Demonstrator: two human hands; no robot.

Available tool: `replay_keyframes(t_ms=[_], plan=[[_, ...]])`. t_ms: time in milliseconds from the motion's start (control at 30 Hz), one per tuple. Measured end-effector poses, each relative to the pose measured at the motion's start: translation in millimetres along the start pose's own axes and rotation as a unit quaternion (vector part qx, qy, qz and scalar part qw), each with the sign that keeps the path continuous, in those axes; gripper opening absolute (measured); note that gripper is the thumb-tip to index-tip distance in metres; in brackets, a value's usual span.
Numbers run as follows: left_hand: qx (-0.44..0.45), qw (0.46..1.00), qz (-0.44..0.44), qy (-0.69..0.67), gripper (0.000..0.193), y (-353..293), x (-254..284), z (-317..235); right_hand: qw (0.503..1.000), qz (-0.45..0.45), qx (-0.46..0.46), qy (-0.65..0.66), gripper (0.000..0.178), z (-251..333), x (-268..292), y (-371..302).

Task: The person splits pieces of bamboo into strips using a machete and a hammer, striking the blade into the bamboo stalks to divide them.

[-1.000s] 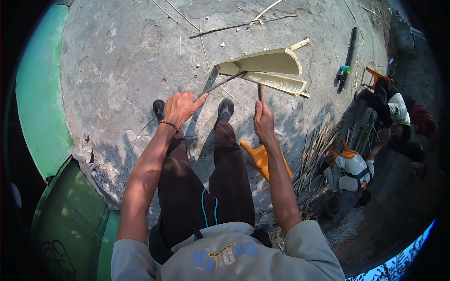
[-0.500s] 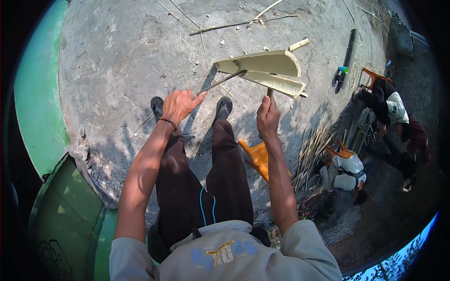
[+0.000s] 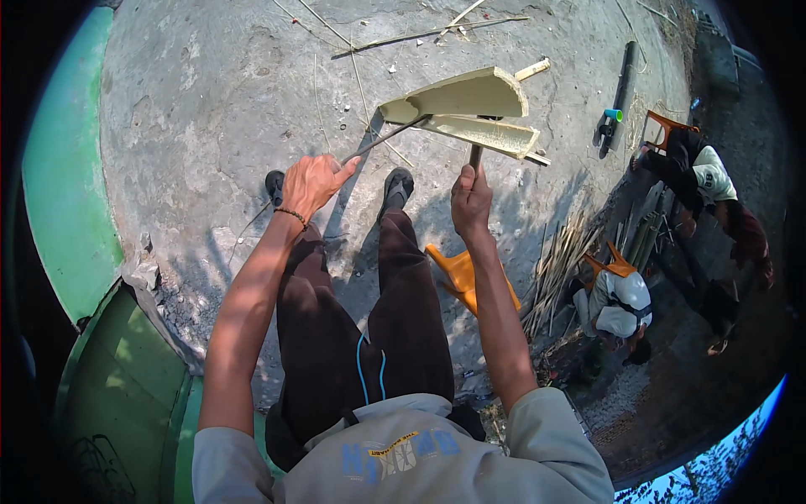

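Gripping a wooden handle [image 3: 474, 158], right hand [image 3: 470, 202] fingers clenched, left hand [image 3: 312, 181] apparently grasping metal rod [image 3: 386, 139], pale boards [image 3: 470, 109] ahead

The one camera sits on the person's head and looks straight down. The arms and legs are near, the gray ground [image 3: 210, 109] lies far below. Edges bend at the rim. Two seated people [image 3: 621, 302] show far right.
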State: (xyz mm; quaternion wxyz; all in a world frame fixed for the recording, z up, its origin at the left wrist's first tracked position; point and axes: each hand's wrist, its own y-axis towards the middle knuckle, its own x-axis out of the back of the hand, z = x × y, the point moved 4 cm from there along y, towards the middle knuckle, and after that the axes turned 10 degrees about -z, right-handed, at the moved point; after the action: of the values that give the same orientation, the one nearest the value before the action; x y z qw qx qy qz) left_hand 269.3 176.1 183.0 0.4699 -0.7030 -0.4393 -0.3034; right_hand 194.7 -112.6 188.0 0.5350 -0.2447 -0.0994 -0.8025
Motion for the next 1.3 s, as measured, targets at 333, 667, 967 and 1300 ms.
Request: replay_keyframes(t_ms=[333,667,967,1300], plan=[[0.025,1.0,0.007,0.004,0.077,10,14,14,0.984,0.009,-0.105,0.143,0.04,73,18,-1],[0.033,0.999,0.016,-0.023,0.079,27,7,2,0.99,0.071,-0.049,-0.114,0.035,13,-30,41],[0.003,1.0,0.011,-0.016,0.079,37,9,5,0.995,0.027,-0.046,-0.08,0.038,27,-17,35],[0.034,0.999,-0.011,0.008,0.082,34,14,24,0.985,0.006,-0.108,0.132,0.048,93,15,37]])
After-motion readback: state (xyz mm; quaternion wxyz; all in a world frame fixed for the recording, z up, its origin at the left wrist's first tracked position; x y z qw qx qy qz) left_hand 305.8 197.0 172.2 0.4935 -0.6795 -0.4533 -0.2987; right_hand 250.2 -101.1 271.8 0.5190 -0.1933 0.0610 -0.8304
